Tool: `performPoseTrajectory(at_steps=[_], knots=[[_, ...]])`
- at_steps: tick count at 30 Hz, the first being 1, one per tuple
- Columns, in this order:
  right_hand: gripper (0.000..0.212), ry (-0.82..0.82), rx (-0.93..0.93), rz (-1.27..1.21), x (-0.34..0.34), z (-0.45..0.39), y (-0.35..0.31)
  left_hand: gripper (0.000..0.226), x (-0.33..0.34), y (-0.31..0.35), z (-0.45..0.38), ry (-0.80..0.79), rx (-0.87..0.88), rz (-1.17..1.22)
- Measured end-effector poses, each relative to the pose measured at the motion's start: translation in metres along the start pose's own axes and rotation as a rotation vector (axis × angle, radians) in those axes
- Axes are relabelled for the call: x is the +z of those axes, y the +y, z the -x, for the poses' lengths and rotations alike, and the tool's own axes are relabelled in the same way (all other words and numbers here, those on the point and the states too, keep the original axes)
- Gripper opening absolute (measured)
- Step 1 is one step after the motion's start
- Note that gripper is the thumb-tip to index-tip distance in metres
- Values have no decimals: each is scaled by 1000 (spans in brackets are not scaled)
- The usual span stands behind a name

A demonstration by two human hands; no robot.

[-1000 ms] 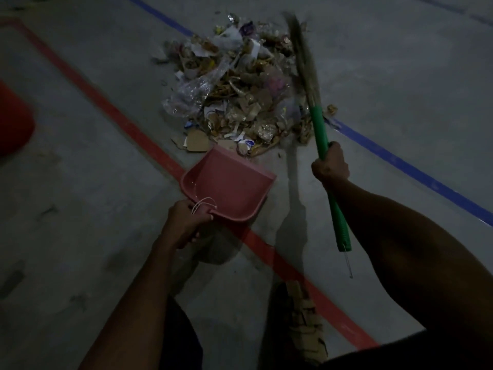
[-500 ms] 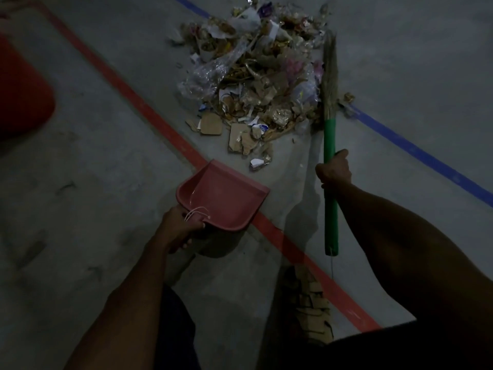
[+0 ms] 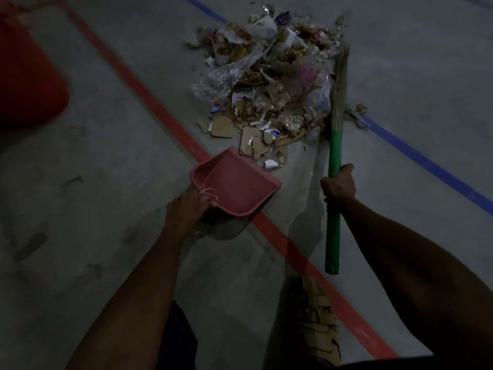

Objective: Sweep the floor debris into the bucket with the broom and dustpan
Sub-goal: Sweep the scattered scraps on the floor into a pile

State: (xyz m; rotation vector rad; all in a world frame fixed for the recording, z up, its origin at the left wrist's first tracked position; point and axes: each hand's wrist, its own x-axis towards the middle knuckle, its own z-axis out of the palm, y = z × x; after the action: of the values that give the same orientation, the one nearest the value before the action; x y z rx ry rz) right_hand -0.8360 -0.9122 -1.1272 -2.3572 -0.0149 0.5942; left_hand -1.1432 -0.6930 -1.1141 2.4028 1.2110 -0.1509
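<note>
A pile of paper, cardboard and plastic debris point(image 3: 269, 84) lies on the grey floor. My right hand point(image 3: 338, 184) grips the green handle of the broom point(image 3: 334, 156); its straw bristles rest at the pile's right edge. My left hand point(image 3: 186, 209) holds the handle of the pink dustpan point(image 3: 237, 182), which is tilted with its open mouth toward the pile, just short of the nearest scraps. The dustpan holds no debris. A red bucket point(image 3: 29, 76) stands at the far left, partly out of frame.
A red floor line point(image 3: 149, 102) runs diagonally under the dustpan, and a blue line point(image 3: 426, 161) passes under the pile to the right. My foot in a patterned shoe point(image 3: 317, 316) stands near the bottom by the red line.
The broom bristles swung from the pile's top down to its right edge. The dustpan pulled back from the pile, leaving loose scraps in front of its mouth. The bucket shows more at left.
</note>
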Motion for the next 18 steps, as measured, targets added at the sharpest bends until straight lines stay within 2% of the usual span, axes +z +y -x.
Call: performPoseTrajectory(at_steps=[10, 18], knots=[[49, -96, -27, 44, -12, 10, 14, 44, -4, 19, -27, 99, -16, -93], [46, -135, -98, 20, -10, 26, 37, 43, -9, 31, -60, 84, -1, -160]])
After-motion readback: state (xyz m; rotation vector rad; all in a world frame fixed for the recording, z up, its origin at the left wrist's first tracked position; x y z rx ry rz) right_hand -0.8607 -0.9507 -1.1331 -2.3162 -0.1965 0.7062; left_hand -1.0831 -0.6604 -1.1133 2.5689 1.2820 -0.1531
